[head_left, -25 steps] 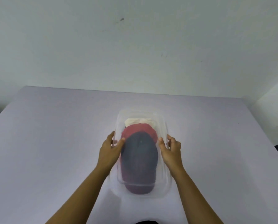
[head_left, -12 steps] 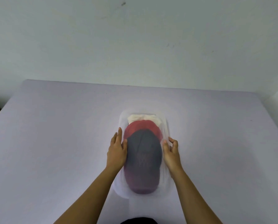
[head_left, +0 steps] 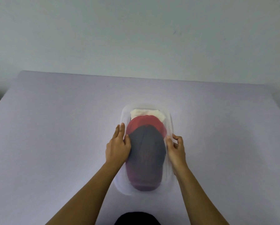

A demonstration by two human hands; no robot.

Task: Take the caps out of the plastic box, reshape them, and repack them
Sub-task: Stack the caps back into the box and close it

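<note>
While 3 caps (head_left: pixel 146 148) lie stacked in the plastic box (head_left: pixel 170 125) on the counter (head_left: pixel 54 143), left hand (head_left: pixel 117 148) presses flat against it and right hand (head_left: pixel 176 148) pinches its rim. They look soft and light; I would grip the brim (head_left: pixel 144 184).

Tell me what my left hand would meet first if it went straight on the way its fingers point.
Your left hand points away from you along the left wall of the box, so it would probably graze that wall first, then the table.
</note>
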